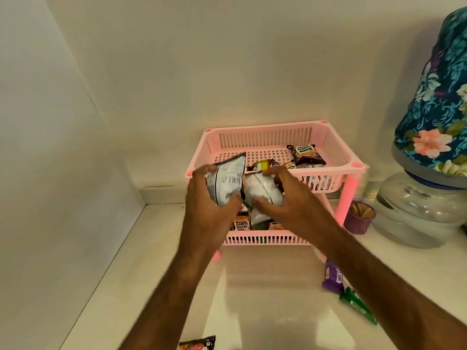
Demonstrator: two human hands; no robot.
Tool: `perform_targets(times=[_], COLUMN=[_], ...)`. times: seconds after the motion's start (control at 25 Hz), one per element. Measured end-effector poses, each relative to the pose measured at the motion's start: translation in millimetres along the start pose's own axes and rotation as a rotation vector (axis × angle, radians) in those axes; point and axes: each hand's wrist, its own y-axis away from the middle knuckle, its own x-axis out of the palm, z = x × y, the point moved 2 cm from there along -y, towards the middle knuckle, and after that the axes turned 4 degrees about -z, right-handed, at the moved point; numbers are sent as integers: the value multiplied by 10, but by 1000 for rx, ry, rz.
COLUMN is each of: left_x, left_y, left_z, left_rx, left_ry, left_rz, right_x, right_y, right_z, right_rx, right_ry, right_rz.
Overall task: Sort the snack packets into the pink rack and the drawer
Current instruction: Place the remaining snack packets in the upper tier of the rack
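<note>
Two hands up front of pink rack (275, 132): left hand (207, 213) pinching silver packet (227, 183), right hand (290, 205) clutching white packet (262, 193). Placing step; next, drop each onto a tier. Purple packet (333, 276) waits on counter (252, 299).

The rack (275, 150) is pink. The packets held before it (228, 181) are silvery white with black print. At four o'clock lie a purple packet (333, 277) and a green one (357, 305); the tabletop (156, 286) is cream.
</note>
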Motion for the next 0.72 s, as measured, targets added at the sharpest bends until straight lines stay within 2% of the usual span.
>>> perform_targets(times=[0.2,0.36,0.52,0.72], left_x=[165,524,935,1306], left_y=[-875,-1485,-1888,-2143], left_z=[-144,2,233,634], left_rx=[-15,-43,-47,-203], left_ry=[-140,-202,-376,-447], left_rz=[49,140,202,330], right_x=[-487,-656,-570,-303], right_y=[-770,-1389,-1858,-2161], right_z=[-67,-356,-645,-924], right_rx=[56,212,248,275], right_ry=[49,51,130,190], right_rz=[-67,-80,-44,47])
